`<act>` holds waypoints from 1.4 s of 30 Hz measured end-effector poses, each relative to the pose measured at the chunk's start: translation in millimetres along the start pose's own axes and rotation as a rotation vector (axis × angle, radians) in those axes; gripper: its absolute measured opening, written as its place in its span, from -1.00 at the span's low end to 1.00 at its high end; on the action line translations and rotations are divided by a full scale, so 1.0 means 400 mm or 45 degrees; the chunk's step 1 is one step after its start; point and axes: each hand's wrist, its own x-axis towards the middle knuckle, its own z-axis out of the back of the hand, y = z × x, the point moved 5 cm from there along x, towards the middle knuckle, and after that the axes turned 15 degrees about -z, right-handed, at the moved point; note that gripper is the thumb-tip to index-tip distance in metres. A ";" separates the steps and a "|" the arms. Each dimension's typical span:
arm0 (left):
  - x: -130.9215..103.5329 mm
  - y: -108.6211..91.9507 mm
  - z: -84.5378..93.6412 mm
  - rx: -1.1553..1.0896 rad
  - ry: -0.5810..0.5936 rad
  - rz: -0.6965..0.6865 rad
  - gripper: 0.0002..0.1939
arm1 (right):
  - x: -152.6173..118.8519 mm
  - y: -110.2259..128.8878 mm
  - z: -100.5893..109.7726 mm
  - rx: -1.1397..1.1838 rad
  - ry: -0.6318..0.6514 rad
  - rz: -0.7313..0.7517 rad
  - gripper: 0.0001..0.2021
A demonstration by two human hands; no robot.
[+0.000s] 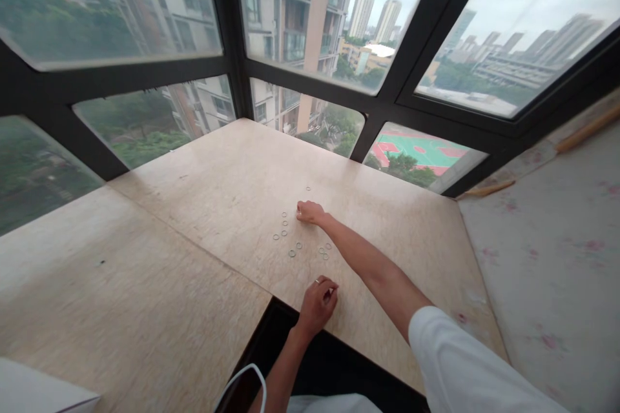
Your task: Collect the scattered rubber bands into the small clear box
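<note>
Dark-framed corner windows (237, 71) above a pale marbled ledge (194, 181), flowered wall (547, 258) alongside

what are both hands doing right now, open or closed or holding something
Left hand: curled closed; can't tell if it holds anything.
Right hand: fingers closed, near the small rings; can't tell if it holds one.

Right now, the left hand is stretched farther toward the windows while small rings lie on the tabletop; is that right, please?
Not quite: the head view shows the right hand stretched farther toward the windows; small rings lie on the tabletop.
</note>
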 end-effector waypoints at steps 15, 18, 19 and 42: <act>0.004 -0.008 0.000 0.052 0.034 0.006 -0.85 | -0.150 -0.082 -0.026 1.041 0.318 0.029 -0.86; 0.005 -0.008 -0.002 0.073 0.051 0.013 -0.85 | -0.221 -0.122 -0.019 1.373 0.412 0.030 -0.81; 0.005 -0.008 -0.002 0.079 0.053 0.015 -0.85 | -0.244 -0.140 -0.015 1.469 0.443 0.028 -0.80; 0.043 -0.017 -0.061 0.517 0.183 -0.021 -0.81 | -0.862 -0.909 -0.112 2.402 -0.304 -0.581 -0.69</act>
